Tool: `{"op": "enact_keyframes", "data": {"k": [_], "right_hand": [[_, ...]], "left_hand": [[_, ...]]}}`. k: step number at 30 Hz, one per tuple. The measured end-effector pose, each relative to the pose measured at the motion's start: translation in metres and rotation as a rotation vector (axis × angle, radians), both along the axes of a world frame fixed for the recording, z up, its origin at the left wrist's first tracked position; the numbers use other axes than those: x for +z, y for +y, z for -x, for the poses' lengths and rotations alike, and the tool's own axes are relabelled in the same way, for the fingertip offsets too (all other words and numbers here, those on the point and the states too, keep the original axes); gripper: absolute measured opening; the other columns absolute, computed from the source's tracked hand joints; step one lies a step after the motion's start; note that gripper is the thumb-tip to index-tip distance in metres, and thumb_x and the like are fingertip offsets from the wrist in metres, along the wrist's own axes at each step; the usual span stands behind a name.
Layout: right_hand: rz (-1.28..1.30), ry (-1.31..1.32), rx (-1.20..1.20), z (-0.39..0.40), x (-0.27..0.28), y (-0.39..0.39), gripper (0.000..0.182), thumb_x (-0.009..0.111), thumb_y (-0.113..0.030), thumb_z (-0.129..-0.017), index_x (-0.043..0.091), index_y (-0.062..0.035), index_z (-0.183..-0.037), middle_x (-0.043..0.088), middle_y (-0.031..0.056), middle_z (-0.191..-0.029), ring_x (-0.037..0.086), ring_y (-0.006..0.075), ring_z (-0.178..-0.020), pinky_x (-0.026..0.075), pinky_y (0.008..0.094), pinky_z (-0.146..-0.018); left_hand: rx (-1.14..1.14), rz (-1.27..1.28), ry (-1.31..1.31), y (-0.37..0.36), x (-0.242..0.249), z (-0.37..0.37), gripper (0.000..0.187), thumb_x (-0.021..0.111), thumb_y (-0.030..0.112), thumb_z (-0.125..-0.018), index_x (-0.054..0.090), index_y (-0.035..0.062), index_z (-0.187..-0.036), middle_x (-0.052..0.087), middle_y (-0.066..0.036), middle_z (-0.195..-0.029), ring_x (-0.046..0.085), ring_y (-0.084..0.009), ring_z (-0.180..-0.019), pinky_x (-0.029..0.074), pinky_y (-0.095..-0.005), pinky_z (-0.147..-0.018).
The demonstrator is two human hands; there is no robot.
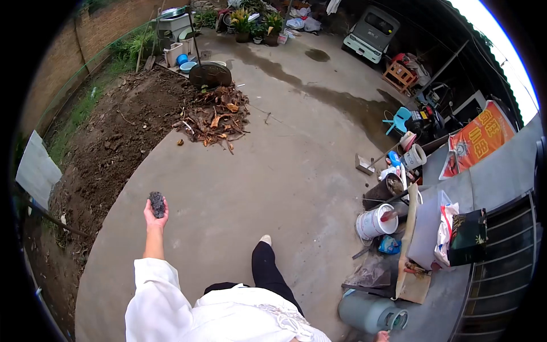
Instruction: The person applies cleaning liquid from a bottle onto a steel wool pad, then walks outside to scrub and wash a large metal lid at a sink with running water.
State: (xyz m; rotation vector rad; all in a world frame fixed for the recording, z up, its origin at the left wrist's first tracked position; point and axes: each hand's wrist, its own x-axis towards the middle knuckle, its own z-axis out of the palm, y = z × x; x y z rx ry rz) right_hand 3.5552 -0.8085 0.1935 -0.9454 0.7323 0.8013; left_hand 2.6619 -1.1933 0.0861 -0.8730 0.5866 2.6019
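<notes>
My left hand [156,215] is stretched out ahead over the concrete, its fingers wrapped round a dark grey, rough-surfaced lump [156,204]. The lump sticks up above the fingers. At the bottom edge, only a small part of my right hand [382,337] shows, close to the valve end of a grey-green gas cylinder [364,312] that lies on its side in this view. I cannot tell whether the right hand holds anything.
Bare soil [122,137] borders the concrete [228,188] on the left, with a heap of dry leaves [219,117] ahead. Along the right stand a white bucket [377,222], a plastic bin [426,228] and a dustpan [364,165]. A small vehicle [371,34] is parked at the back.
</notes>
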Motion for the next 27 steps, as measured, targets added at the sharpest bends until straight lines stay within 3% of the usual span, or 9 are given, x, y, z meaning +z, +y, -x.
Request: {"op": "enact_keyframes", "data": {"k": [5,6,8,14,17,20,23,24,27], "right_hand": [[-0.017,0.271,0.18,0.162,-0.033,0.227,0.035,0.047,0.004,-0.078,0.065,-0.0154,-0.102,0.06,0.002,-0.085,0.058,0.0207,-0.08,0.049,0.0374,-0.068],[-0.023,0.297,0.355,0.212,-0.041,0.284,0.029,0.052,0.006,-0.076,0.063,-0.0085,-0.098,0.06,0.0056,-0.091,0.057,0.0235,-0.085,0.049,0.0414,-0.075],[-0.03,0.392,0.622,0.371,0.014,0.359,0.019,0.062,-0.002,-0.08,0.062,-0.0057,-0.099,0.06,0.0117,-0.105,0.055,0.0262,-0.098,0.043,0.0462,-0.089],[-0.313,0.448,1.0,0.655,0.059,0.538,0.011,0.067,-0.013,-0.086,0.064,-0.0069,-0.095,0.06,0.01,-0.103,0.055,0.0221,-0.1,0.041,0.0446,-0.092],[-0.205,0.472,0.8,0.706,0.043,0.633,0.01,0.066,-0.02,-0.087,0.066,-0.0101,-0.087,0.065,0.0051,-0.095,0.059,0.0191,-0.094,0.04,0.0432,-0.09],[-0.108,0.437,0.717,0.681,0.01,0.721,0.018,0.063,-0.025,-0.088,0.066,-0.0138,-0.075,0.069,0.0013,-0.083,0.064,0.0183,-0.086,0.04,0.0439,-0.085],[-0.11,0.359,0.448,0.66,-0.002,0.76,0.021,0.06,-0.025,-0.088,0.065,-0.016,-0.07,0.07,0.0027,-0.081,0.066,0.0199,-0.081,0.042,0.0456,-0.08],[-0.039,0.251,0.32,0.665,-0.008,0.772,0.013,0.067,-0.018,-0.08,0.067,-0.0124,-0.069,0.071,0.0044,-0.073,0.069,0.0172,-0.071,0.048,0.0413,-0.069],[0.031,0.118,0.139,0.695,-0.026,0.82,0.013,0.065,-0.018,-0.082,0.067,-0.0134,-0.069,0.071,0.0036,-0.074,0.068,0.0173,-0.072,0.048,0.0401,-0.069]], "left_hand": [[0.061,-0.029,-0.05,0.125,0.014,0.074,0.037,0.053,0.033,-0.094,0.058,0.0009,-0.112,0.064,-0.018,-0.103,0.064,-0.0326,-0.093,0.058,-0.0415,-0.077],[0.094,-0.038,-0.075,0.15,0.021,0.089,0.037,0.053,0.033,-0.094,0.058,0.0008,-0.112,0.064,-0.018,-0.103,0.063,-0.0328,-0.094,0.058,-0.0418,-0.077],[0.149,-0.019,-0.065,0.182,0.025,0.118,0.038,0.053,0.033,-0.094,0.058,0.0004,-0.113,0.064,-0.018,-0.105,0.063,-0.033,-0.094,0.058,-0.042,-0.077],[0.251,-0.009,0.026,0.295,0.031,0.243,0.037,0.053,0.033,-0.095,0.058,0.0004,-0.112,0.064,-0.017,-0.102,0.063,-0.0321,-0.092,0.058,-0.0413,-0.076],[0.27,-0.054,0.064,0.361,0.008,0.314,0.037,0.054,0.033,-0.094,0.057,0.0004,-0.113,0.064,-0.017,-0.101,0.063,-0.0317,-0.09,0.058,-0.0413,-0.075],[0.333,-0.002,-0.064,0.448,0.008,0.37,0.039,0.054,0.034,-0.094,0.056,0.0005,-0.114,0.064,-0.017,-0.1,0.063,-0.0315,-0.088,0.058,-0.0412,-0.074],[0.258,-0.033,-0.084,0.539,0.008,0.434,0.041,0.053,0.038,-0.094,0.057,0.0012,-0.113,0.064,-0.017,-0.101,0.064,-0.0321,-0.087,0.058,-0.0412,-0.073],[0.226,-0.04,-0.092,0.567,0.002,0.464,0.041,0.052,0.038,-0.094,0.058,0.0014,-0.112,0.064,-0.017,-0.103,0.064,-0.0319,-0.088,0.058,-0.0415,-0.073],[0.195,-0.08,-0.053,0.66,0.006,0.541,0.04,0.052,0.037,-0.095,0.058,0.0005,-0.112,0.064,-0.018,-0.104,0.064,-0.0321,-0.09,0.058,-0.0414,-0.073]]}}
